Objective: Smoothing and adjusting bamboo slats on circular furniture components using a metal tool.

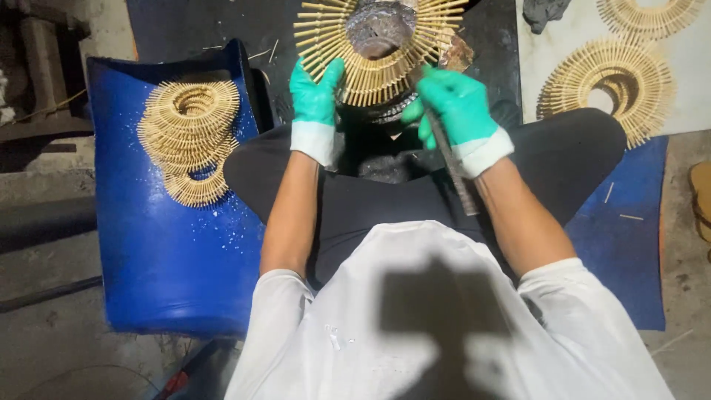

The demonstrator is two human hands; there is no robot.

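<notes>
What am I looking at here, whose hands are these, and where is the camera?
There is no machine: a seated person wears a camera on the head, so you look down over a white shirt and dark trousers. Both hands wear green gloves. The left hand grips the edge of a ring of bamboo sticks set on a dark round block. The right hand holds a thin metal rod against that ring. A stack of finished rings lies on a blue sheet at the person's left; more rings lie on a pale board at the right.
</notes>
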